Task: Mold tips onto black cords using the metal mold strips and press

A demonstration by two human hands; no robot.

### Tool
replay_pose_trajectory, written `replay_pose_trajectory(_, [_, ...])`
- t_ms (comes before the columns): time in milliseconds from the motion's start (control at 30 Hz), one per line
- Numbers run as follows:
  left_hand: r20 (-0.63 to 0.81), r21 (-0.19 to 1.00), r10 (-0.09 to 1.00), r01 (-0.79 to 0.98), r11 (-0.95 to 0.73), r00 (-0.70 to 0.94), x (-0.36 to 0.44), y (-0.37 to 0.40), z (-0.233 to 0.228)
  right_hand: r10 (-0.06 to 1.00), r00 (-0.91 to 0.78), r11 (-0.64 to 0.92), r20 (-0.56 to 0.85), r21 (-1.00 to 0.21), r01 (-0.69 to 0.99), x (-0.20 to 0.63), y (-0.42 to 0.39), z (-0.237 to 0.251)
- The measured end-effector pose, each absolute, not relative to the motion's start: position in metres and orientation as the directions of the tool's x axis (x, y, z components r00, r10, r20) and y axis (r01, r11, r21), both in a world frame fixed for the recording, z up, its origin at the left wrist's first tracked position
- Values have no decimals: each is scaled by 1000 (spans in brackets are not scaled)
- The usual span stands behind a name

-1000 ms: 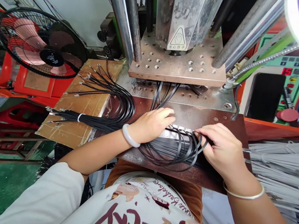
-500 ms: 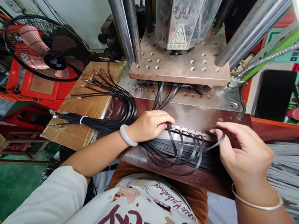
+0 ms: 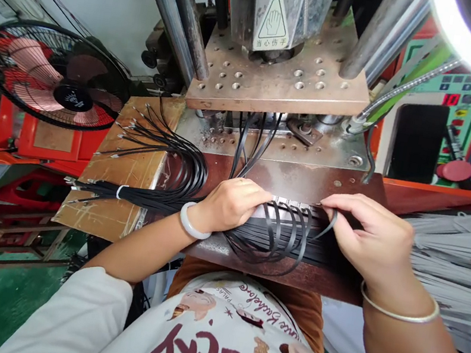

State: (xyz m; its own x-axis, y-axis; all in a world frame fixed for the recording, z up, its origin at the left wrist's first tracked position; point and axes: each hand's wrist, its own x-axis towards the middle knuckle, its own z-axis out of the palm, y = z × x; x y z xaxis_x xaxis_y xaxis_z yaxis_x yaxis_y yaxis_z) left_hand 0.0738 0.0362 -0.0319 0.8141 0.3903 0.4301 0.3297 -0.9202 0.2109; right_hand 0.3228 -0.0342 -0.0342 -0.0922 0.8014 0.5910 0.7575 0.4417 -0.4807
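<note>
– What is left of the metal strip (image 3: 291, 205)?
– The left hand (image 3: 231, 203), fingers curled down on the black flat cables (image 3: 280, 235) just below it.
– And right of it?
– The right hand (image 3: 369, 238), pinching one cable end (image 3: 331, 221).

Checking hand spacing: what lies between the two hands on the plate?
In the head view, looped black flat cables over a metal fixture strip lie between the left hand and right hand.
</note>
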Motion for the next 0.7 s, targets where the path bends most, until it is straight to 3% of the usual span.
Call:
replay_pose_trajectory(167, [334, 187, 451, 411, -893, 828, 85, 41, -35, 823, -160, 459, 544, -474, 751, 329, -35, -35])
replay_pose_trajectory(267, [316, 234, 460, 401, -886, 830, 89, 45, -40, 820, -184, 470, 542, -453, 757, 329, -33, -35])
replay_pose_trajectory(433, [434, 472, 503, 287, -834, 747, 75, 33, -30, 787, -312, 546, 532, -364, 755, 325, -35, -36])
replay_pose_trajectory(533, [489, 677, 673, 244, -694, 556, 47, 29, -10, 812, -313, 524, 493, -378, 763, 336, -37, -32])
replay_pose_trajectory(600, [417, 752, 766, 287, -593, 490, 28, 45, 1, 848, -263, 470, 461, -422, 775, 347, -26, -29])
replay_pose_trajectory(667, [330, 684, 794, 450, -574, 510, 16, 81, 3, 875, -223, 423, 429, -456, 783, 353, 7, -27])
replay_pose_trajectory(700, [300, 589, 798, 557, -586, 522, 15, 105, 1, 889, -193, 391, 415, -468, 793, 352, 32, -28])
